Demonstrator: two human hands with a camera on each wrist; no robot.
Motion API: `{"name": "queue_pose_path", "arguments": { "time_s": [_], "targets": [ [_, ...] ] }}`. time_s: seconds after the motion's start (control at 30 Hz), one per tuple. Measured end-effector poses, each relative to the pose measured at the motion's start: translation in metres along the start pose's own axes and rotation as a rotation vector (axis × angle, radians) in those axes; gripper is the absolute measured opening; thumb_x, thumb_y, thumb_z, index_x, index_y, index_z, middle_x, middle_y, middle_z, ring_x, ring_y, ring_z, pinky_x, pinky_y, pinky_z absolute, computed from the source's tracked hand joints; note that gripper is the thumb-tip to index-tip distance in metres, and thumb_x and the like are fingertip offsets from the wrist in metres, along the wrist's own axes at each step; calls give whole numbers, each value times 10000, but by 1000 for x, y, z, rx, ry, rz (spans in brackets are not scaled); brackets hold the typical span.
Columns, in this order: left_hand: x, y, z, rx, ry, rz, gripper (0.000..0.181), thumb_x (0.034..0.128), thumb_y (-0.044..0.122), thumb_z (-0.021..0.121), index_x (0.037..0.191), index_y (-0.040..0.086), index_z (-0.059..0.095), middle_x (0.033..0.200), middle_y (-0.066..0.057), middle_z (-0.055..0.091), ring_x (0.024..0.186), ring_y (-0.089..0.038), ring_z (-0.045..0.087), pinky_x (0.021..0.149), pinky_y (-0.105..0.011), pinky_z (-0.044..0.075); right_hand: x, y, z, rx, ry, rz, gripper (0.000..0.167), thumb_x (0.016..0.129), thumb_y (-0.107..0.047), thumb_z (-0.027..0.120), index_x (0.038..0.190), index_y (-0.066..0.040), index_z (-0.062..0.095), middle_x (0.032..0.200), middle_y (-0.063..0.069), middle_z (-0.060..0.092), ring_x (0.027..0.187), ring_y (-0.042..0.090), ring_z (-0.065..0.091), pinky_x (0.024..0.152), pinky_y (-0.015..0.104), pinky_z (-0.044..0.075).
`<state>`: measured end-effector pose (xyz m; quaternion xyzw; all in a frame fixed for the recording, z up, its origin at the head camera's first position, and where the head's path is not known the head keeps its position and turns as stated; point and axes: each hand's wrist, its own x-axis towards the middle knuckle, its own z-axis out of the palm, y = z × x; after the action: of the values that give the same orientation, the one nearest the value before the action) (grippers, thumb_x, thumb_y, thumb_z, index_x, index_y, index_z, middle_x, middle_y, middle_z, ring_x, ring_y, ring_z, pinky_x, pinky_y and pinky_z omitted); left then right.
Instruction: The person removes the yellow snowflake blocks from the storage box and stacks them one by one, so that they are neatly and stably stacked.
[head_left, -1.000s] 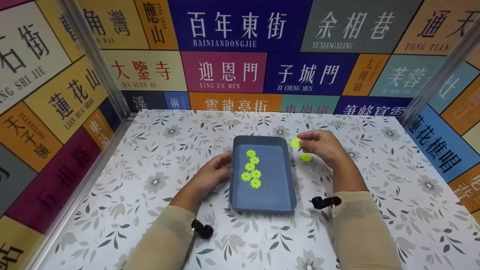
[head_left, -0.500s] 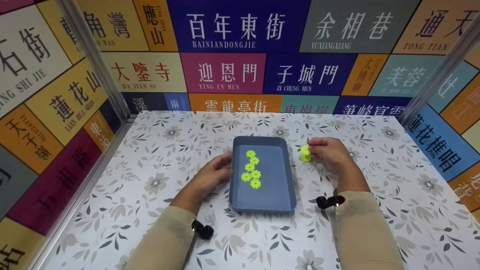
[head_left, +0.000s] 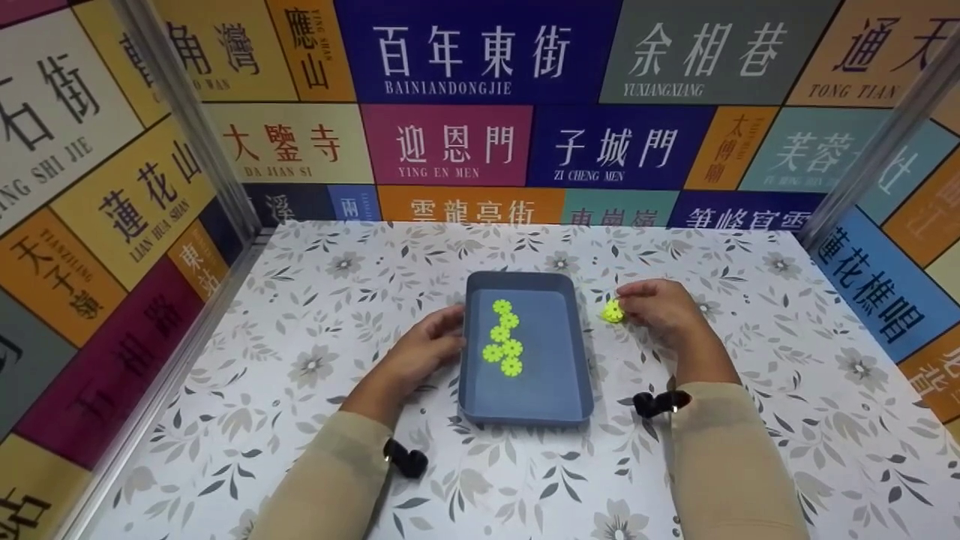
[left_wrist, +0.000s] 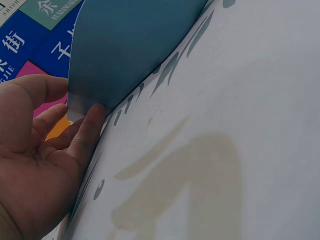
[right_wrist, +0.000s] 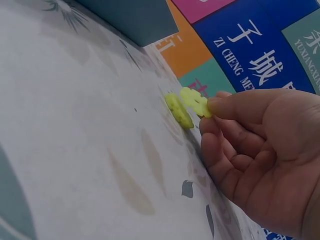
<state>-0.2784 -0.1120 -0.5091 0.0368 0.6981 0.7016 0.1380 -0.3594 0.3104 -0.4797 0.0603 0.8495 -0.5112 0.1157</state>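
My right hand (head_left: 664,311) pinches a yellow-green flower-shaped plastic disc (right_wrist: 194,101) between thumb and fingertips, just right of the tray. Close against that disc lies a second yellow-green piece (right_wrist: 176,110) on the table; in the head view the two overlap. A shallow blue-grey rectangular tray (head_left: 536,397) stands in the middle of the table. Inside it, several similar discs (head_left: 501,333) form a crooked, touching row. At the tray's left side my left hand (head_left: 420,349) rests with its fingertips against the outer wall; the left wrist view shows its fingers loosely bent there.
A white tablecloth (head_left: 315,442) with grey flowers and leaves covers the table. Colourful panels with printed characters (head_left: 480,52) rise behind it and on both sides. Metal posts (head_left: 202,127) stand at the back corners.
My right hand has moved right and slightly towards me, bringing its disc from beside the tray to the piece on the table. The left hand and tray have stayed put.
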Motion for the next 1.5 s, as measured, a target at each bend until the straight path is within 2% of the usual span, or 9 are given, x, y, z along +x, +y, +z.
{"name": "queue_pose_path", "arguments": {
  "time_s": [0.17, 0.27, 0.63, 0.9, 1.2, 1.33, 1.5],
  "targets": [
    [-1, 1, 0, 33, 1, -16, 627, 992, 126, 656, 1595, 222, 514, 1621, -2, 544, 1463, -224, 552, 1180, -435, 487, 0, 0, 0, -21, -7, -38, 416, 1005, -229, 740, 1362, -23, 691, 1021, -59, 755, 882, 127, 707, 794, 262, 611],
    [-1, 1, 1, 33, 6, -17, 631, 988, 124, 656, 1595, 221, 515, 1615, 2, 548, 1461, -223, 554, 1177, -430, 489, -1, 0, 1, -35, 4, -36, 395, 999, -218, 741, 1345, -32, 702, 1009, -63, 750, 879, 129, 695, 786, 260, 603],
    [1, 1, 2, 13, 4, -27, 645, 972, 110, 671, 1590, 228, 523, 1620, 4, 546, 1469, -218, 548, 1217, -456, 472, -4, 2, 2, -70, 16, -19, 370, 1004, -209, 728, 1340, -53, 714, 1098, -39, 759, 934, 121, 696, 820, 246, 596],
    [0, 1, 2, 22, 20, -20, 641, 967, 111, 677, 1581, 225, 533, 1590, 12, 569, 1451, -219, 565, 1190, -445, 495, -4, 1, 4, -73, 29, -13, 369, 1006, -216, 736, 1339, -57, 721, 1174, 39, 768, 939, 121, 699, 822, 257, 600],
    [1, -2, 2, -10, -3, 9, 643, 985, 79, 658, 1602, 170, 501, 1636, -74, 526, 1474, -269, 543, 1204, -449, 471, -3, 4, 3, -50, 30, -19, 357, 1039, -246, 700, 1341, -57, 722, 1214, 77, 760, 957, 152, 716, 811, 265, 620],
    [2, -3, 1, -19, -9, 7, 646, 984, 72, 656, 1604, 157, 496, 1634, -74, 526, 1475, -272, 545, 1212, -456, 471, -3, -1, 4, -59, 58, 0, 344, 1058, -261, 662, 1334, -61, 715, 1177, 85, 755, 965, 182, 692, 810, 290, 608],
    [1, -1, 1, -21, -5, -3, 645, 980, 79, 679, 1597, 157, 505, 1606, -66, 551, 1462, -263, 558, 1218, -456, 478, -6, -17, 7, -33, 87, 26, 377, 1055, -276, 641, 1371, -75, 683, 1261, 107, 713, 1074, 236, 675, 891, 347, 596]
  ]
}}
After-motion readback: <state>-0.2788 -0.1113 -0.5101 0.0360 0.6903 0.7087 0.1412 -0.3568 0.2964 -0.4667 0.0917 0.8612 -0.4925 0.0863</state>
